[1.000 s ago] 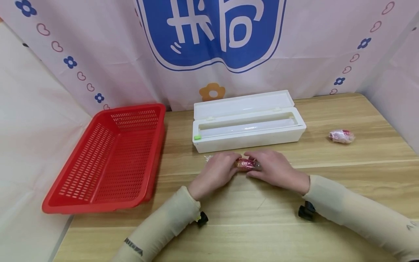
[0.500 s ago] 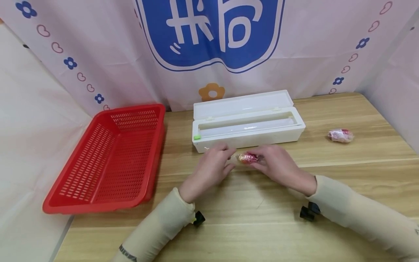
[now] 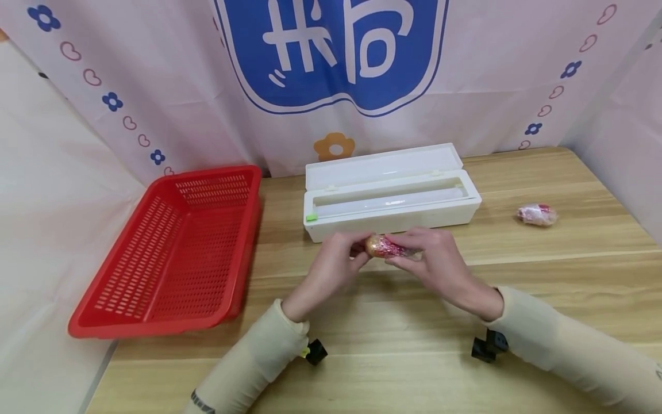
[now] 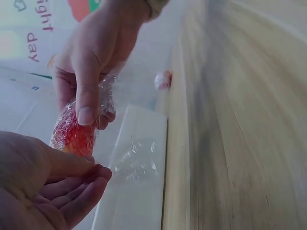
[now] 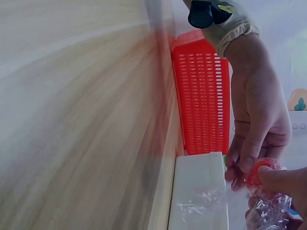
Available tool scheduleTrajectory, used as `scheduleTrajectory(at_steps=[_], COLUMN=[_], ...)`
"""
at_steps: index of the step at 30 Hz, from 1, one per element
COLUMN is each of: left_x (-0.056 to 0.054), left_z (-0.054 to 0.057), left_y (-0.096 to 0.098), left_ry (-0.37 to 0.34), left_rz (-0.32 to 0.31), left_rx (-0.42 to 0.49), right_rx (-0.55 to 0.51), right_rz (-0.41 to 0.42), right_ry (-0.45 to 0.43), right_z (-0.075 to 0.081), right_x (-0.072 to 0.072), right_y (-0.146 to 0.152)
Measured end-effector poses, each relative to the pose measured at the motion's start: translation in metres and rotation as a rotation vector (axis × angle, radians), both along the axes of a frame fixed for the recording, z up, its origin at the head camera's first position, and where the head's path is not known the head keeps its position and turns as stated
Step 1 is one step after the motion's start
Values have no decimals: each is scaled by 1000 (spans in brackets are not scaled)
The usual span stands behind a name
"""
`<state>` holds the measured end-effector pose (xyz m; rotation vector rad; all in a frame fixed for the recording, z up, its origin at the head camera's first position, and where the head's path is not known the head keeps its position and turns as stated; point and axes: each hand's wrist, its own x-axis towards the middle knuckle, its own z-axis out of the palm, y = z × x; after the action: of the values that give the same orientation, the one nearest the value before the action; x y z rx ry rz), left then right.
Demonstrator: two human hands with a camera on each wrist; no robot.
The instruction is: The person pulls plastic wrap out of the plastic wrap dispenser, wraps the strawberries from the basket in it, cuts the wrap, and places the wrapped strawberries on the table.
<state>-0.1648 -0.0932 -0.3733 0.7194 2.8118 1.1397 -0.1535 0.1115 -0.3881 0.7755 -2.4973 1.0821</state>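
Note:
A small oval red-and-yellow item (image 3: 378, 246) wrapped in clear cling film is held between both hands, just in front of the white box; its exact kind is hidden by the film. My right hand (image 3: 439, 261) grips its right part, thumb on the near side, with crumpled film (image 4: 106, 91) bunched around those fingers. At the other end, my left hand (image 3: 335, 264) pinches a bit of film between thumb and fingers, close against the item, as the right wrist view shows. A second film-wrapped item (image 3: 538, 214) lies on the table to the right.
Behind the hands stands a white cling film dispenser box (image 3: 398, 219), lid raised and roll (image 3: 388, 202) inside. A red perforated basket (image 3: 239, 270) sits at the left. A printed cloth (image 3: 233, 132) hangs along the table's back edge.
The item has risen slightly toward the box in my right hand. My left fingers drew off to the left, then came back against its left end.

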Motion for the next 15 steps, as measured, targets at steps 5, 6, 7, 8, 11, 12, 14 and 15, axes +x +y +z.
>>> scheduleTrajectory(at_steps=[5, 6, 7, 8, 11, 12, 14, 15], left_x=[2, 2, 2, 3, 2, 2, 2, 2], left_z=[2, 2, 1, 0, -4, -5, -8, -9], left_y=[-1, 0, 1, 2, 6, 6, 5, 4], left_ry=[-217, -258, -288, -308, -331, -329, -331, -338], left_rz=[-28, -24, -15, -2, 33, 36, 39, 38], left_rx=[259, 303, 341, 371, 446, 466, 500, 514], right_rx=[-55, -68, -79, -88, -99, -89, -50, -30], right_rz=[-3, 0, 3, 6, 15, 19, 41, 60], right_ry=[48, 58, 73, 86, 106, 105, 83, 53], right_z=[0, 0, -1, -2, -4, -4, -2, 0], right_x=[1, 1, 2, 2, 4, 4, 5, 5], right_y=[-1, -1, -2, -2, -5, -5, -4, -3])
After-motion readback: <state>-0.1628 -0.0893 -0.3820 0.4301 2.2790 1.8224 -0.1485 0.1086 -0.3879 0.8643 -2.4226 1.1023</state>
